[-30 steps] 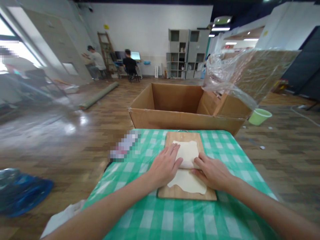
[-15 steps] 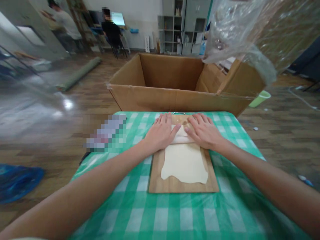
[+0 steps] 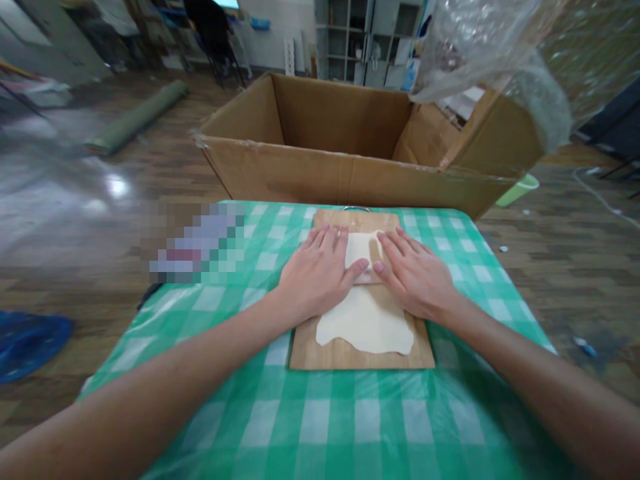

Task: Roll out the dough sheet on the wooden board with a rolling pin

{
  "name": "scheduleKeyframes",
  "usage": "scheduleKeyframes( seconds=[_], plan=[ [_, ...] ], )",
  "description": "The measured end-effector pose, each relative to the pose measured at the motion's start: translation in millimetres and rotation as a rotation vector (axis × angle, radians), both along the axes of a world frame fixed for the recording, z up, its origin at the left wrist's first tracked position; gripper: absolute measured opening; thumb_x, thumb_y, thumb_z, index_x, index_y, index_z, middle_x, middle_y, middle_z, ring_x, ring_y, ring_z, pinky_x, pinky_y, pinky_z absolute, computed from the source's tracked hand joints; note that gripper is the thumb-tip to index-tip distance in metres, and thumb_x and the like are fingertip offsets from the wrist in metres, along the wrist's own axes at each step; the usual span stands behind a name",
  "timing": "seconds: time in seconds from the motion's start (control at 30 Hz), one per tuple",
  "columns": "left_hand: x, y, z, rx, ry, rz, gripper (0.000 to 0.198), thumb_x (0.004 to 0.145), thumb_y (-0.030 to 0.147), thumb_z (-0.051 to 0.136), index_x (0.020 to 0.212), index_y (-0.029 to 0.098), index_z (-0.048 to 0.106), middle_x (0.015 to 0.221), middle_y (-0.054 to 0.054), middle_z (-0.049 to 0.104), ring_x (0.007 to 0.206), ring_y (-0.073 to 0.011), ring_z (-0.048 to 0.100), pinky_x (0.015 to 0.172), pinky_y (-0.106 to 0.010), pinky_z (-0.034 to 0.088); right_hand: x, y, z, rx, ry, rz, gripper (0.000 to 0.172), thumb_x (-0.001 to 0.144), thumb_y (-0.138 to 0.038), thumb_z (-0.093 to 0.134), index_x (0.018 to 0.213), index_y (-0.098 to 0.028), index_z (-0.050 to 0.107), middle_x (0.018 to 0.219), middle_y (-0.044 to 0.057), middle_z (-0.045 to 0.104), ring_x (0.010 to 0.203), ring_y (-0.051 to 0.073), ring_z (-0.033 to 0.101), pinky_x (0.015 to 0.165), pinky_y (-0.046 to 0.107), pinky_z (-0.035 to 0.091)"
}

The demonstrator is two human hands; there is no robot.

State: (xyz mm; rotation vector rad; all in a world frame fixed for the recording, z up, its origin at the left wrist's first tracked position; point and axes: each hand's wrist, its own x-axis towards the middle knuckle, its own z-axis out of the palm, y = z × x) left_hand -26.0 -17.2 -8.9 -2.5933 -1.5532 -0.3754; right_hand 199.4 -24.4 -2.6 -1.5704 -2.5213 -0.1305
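A pale sheet of dough point(image 3: 367, 320) lies on a wooden cutting board point(image 3: 360, 353) on the green-and-white checked tablecloth point(image 3: 325, 420). The dough's far part is folded over into a roll. My left hand point(image 3: 315, 277) lies flat on the left side of that fold, fingers stretched out and pressing down. On the right side of the fold my right hand point(image 3: 413, 273) lies flat the same way. The thumbs nearly meet over the fold. Neither hand grips anything.
A large open cardboard box point(image 3: 350, 177) stands just beyond the table's far edge. Crumpled clear plastic point(image 3: 500, 53) hangs at the upper right. A pixelated object point(image 3: 195, 243) lies at the table's left. A green bowl point(image 3: 517, 190) and blue bag point(image 3: 27, 340) are on the floor.
Both hands went from mid-board to the board's far end, then came back slightly. The fold lies farther up the dough than a second ago. The view tilted downward.
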Motion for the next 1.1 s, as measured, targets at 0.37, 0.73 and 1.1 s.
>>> scheduleKeyframes(
  seconds=[0.37,0.73,1.1],
  plan=[
    [-6,-93,4.7,-0.052,-0.093,-0.139,0.088,0.102,0.066,0.045,0.164,0.005,0.033,0.173,-0.022,0.031,0.163,-0.0366,0.027,0.132,-0.052,0.027,9,-99,-6.1,0.031,0.008,0.095,0.085,0.106,-0.063,0.040,0.165,-0.003,0.031,0.174,0.024,0.026,0.163,0.036,0.024,0.130,0.059,0.028],
    [-5,-66,10.0,-0.107,-0.043,-0.151,0.091,0.103,0.070,0.041,0.163,0.002,0.034,0.172,-0.024,0.032,0.161,-0.0359,0.030,0.131,-0.051,0.029,12,-72,0.7,-0.081,0.050,0.122,0.083,0.107,-0.066,0.036,0.166,-0.006,0.034,0.174,0.021,0.028,0.163,0.035,0.025,0.130,0.057,0.028],
    [-2,-13,10.7,-0.133,0.000,-0.110,0.078,0.109,0.062,0.024,0.164,0.008,0.037,0.168,-0.018,0.042,0.159,-0.0336,0.036,0.130,-0.050,0.030,3,-19,7.5,-0.089,0.005,0.067,0.081,0.111,-0.062,0.018,0.165,-0.005,0.036,0.173,0.020,0.031,0.163,0.037,0.024,0.130,0.062,0.021]
  ],
)
